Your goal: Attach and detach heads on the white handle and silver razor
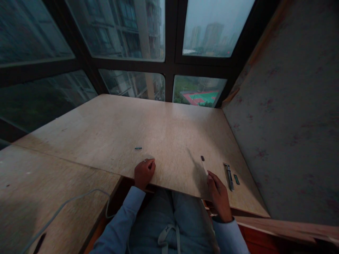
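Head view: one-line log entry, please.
left hand: curled, contents unclear | right hand: holds dark-tipped stick | right of stick: metal tool, green piece

Counter [164,123]: pale mottled beige top, 1 seam crossing at left; far edge meets the windows [219,12]. Dark frame [171,65], panes in 2 rows, angling round at left. Outside — a tall building [143,30] nearby, hazy high-rises [213,35] farther off, green-and-red sports court [208,96] below. Right: wall [296,141] with faint reddish floral pattern; brown strip [265,37] along its window edge. Light: dim grey daylight — brighter mid-counter, wall side shadowed. Red-brown surface [255,240], lower right; floor or furniture, cannot tell.
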A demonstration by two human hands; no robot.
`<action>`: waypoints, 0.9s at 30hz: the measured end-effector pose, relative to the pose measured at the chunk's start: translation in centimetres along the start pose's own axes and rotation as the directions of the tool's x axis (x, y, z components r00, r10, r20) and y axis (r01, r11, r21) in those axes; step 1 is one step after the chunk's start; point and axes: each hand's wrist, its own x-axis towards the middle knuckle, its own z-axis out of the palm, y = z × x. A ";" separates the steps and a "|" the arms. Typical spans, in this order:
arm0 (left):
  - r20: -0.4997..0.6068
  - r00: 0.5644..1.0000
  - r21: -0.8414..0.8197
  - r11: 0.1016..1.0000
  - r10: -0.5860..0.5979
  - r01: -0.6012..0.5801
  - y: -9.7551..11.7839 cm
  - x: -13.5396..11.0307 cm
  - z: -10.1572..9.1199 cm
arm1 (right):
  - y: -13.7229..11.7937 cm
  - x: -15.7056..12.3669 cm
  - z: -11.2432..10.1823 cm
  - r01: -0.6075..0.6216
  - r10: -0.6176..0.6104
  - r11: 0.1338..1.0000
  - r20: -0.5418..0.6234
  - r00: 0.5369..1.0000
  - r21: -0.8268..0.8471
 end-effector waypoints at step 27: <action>-0.066 0.997 -0.001 0.999 0.043 -0.043 -0.7 0.3 0.0 | -1.3 2.5 -4.4 -0.025 0.005 0.597 -0.028 1.000 -0.802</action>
